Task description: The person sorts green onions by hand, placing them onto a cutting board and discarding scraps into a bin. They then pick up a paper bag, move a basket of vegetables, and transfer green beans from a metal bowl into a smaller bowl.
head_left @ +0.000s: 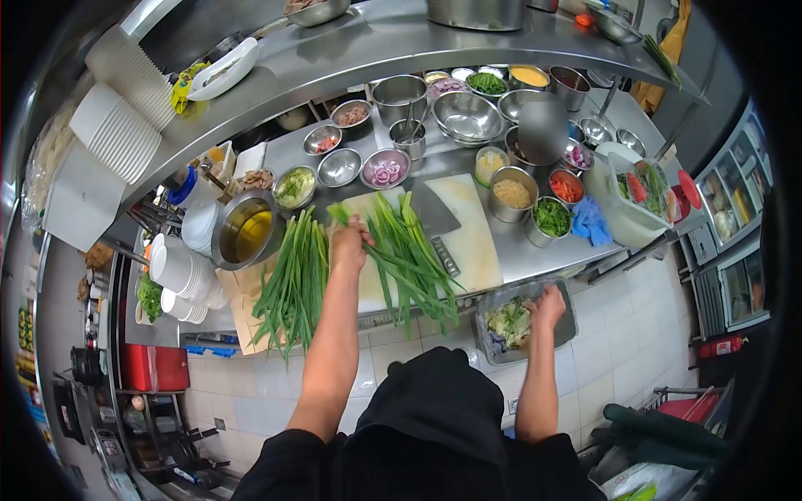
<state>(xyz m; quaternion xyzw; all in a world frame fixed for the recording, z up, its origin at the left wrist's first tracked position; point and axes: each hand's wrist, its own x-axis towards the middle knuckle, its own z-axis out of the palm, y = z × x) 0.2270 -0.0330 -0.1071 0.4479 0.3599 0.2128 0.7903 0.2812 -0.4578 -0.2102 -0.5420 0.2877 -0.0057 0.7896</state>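
Two bunches of green onions lie side by side over the front of the counter, the left bunch (294,275) and the right bunch (405,259). Between them my left hand (349,242) is closed around some green onion stalks, whose pale ends point up and left. My right hand (547,306) is over the right side of a grey bin (571,321) holding vegetable scraps (508,324). Its fingers are curled together, and what they hold, if anything, is hidden. A cleaver (436,209) rests on the white cutting board (472,230), right of the onions.
Bowls of sliced red onion (387,171), lettuce (294,187) and chopped herbs (551,217) crowd the counter. A pot of oil (249,232) stands left, near stacked white containers (180,267). A blue cloth (591,221) lies near the right edge. A steel shelf (376,52) spans the back.
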